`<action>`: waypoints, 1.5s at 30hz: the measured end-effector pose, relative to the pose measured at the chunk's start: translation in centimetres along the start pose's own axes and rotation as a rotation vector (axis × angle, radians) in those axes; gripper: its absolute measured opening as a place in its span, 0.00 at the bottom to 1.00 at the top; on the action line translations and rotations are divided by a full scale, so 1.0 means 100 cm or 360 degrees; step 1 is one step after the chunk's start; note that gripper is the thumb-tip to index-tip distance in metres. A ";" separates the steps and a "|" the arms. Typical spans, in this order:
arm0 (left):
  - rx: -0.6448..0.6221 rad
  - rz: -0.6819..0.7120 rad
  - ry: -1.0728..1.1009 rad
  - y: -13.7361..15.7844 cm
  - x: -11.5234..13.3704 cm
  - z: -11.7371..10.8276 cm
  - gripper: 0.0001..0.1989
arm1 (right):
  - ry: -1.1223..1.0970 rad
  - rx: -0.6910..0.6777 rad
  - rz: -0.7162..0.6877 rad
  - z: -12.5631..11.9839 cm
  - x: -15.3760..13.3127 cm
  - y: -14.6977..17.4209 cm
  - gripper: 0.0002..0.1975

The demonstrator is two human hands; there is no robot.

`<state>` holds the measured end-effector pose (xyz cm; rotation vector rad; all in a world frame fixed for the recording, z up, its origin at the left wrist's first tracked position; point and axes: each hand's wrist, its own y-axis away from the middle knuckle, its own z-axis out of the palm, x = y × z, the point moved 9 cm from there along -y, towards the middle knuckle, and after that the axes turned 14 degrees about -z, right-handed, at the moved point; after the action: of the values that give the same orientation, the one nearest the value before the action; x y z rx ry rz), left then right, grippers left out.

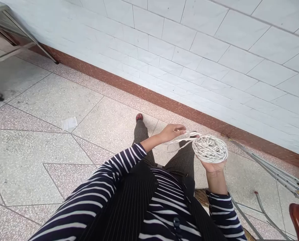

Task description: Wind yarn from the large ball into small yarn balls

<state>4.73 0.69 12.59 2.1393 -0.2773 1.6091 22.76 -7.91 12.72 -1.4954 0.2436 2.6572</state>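
Note:
On the right, a round braided piece of pale cord [209, 149], wound in a flat coil, rests against my right hand [213, 166]. The palm and wrist show below the coil; most of the fingers are hidden behind it. Several loose strands [187, 138] run leftward from the coil's upper left edge. At their far end my left hand [173, 131] has its fingers drawn together around the strands, palm side partly turned away. Both hands are held in front of my body, above the legs.
A white tiled wall [164, 57] with a reddish-brown skirting [109, 78] runs across ahead. Metal-framed furniture [26, 36] stands at upper left. A white paper scrap [69, 123] lies on the speckled floor. At right are metal poles [270, 169] and a brown seat edge [298, 219].

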 end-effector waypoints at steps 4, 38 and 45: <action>-0.0193 0.0022 0.0050 -0.003 0.010 0.016 0.12 | -0.0035 0.0025 -0.0023 -0.001 -0.001 0.003 0.28; 0.0497 -0.0273 0.1005 -0.006 -0.087 -0.119 0.17 | 0.0033 0.0037 -0.0013 -0.072 0.013 0.000 0.29; 0.0927 -0.0607 0.0081 -0.022 -0.132 -0.134 0.12 | 0.0171 -0.0024 0.0017 -0.028 -0.006 -0.015 0.34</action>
<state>-9.84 7.42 2.50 2.3528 0.6569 1.6371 25.66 -6.96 11.65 -1.6486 0.2400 2.5952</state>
